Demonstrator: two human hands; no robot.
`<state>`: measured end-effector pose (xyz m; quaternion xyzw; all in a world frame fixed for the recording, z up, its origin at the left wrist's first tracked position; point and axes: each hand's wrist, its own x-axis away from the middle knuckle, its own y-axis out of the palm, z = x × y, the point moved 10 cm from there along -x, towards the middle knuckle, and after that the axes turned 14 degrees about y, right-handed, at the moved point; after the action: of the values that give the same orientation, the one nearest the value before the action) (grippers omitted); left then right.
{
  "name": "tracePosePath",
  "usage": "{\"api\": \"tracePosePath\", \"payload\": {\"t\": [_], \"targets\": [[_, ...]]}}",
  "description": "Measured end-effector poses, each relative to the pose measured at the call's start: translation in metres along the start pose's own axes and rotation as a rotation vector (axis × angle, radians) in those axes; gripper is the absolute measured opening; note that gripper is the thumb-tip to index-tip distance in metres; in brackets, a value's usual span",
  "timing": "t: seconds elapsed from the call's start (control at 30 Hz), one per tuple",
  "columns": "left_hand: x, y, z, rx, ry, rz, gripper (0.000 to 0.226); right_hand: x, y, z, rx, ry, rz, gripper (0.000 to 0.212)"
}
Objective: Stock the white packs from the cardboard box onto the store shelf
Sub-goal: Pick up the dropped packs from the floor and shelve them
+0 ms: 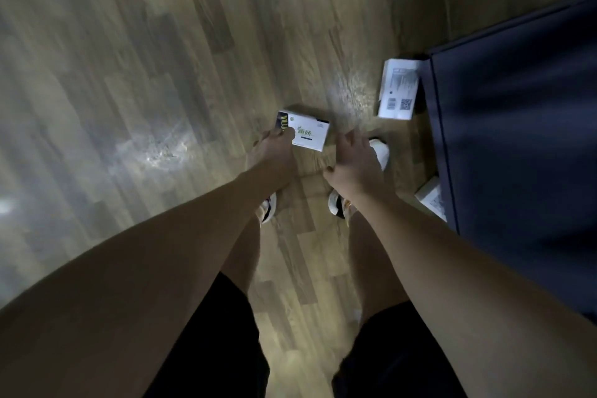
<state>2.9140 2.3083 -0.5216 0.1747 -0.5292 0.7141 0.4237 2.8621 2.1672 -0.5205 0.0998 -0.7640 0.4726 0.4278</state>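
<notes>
My left hand [274, 152] pinches a white pack [305, 131] at its left end; my right hand [353, 160], fingers spread, is nearer the second pack [399, 89] upper right.

A wood-plank floor [168, 81] in mixed brown and grey tones fills nearly the whole view. Glare from overhead light shows as pale patches at the left. At the right stands a dark blue-grey panel of furniture [517, 145], its near edge meeting the floor.
</notes>
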Motion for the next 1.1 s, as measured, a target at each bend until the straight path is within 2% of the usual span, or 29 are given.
{"api": "tracePosePath", "payload": {"t": [0.17, 0.3, 0.5, 0.6, 0.67, 0.73, 0.8, 0.9, 1.0, 1.1], "targets": [[-0.046, 0.054, -0.045, 0.078, -0.017, 0.035, 0.034, -0.049, 0.064, 0.003, 0.033, -0.026, 0.036, 0.065], [-0.080, 0.088, -0.070, 0.018, 0.032, 0.008, 0.035, -0.094, 0.104, 0.005, 0.060, -0.011, 0.045, 0.066], [-0.130, 0.109, -0.102, -0.172, 0.109, 0.007, 0.045, -0.156, 0.160, -0.002, 0.206, 0.000, 0.084, 0.099], [-0.144, 0.111, -0.110, -0.227, 0.161, 0.034, 0.042, -0.177, 0.183, -0.008, 0.328, -0.020, 0.142, 0.084], [-0.148, 0.113, -0.111, -0.270, 0.216, 0.031, 0.040, -0.191, 0.195, -0.004, 0.377, 0.034, 0.179, 0.073], [-0.148, 0.113, -0.110, -0.286, 0.268, 0.018, 0.039, -0.198, 0.201, -0.002, 0.381, 0.069, 0.154, 0.078], [-0.143, 0.108, -0.106, -0.291, 0.312, 0.002, 0.038, -0.193, 0.202, -0.001, 0.309, 0.109, 0.062, 0.093], [-0.126, 0.095, -0.095, -0.305, 0.351, -0.030, 0.040, -0.167, 0.191, -0.001, 0.152, 0.189, -0.048, 0.102], [-0.102, 0.073, -0.078, -0.333, 0.339, -0.109, 0.055, -0.127, 0.150, 0.005, -0.039, 0.280, -0.080, 0.100], [-0.069, 0.031, -0.046, -0.382, 0.353, -0.167, 0.067, -0.077, 0.090, 0.012, -0.150, 0.328, -0.127, 0.087]]}}
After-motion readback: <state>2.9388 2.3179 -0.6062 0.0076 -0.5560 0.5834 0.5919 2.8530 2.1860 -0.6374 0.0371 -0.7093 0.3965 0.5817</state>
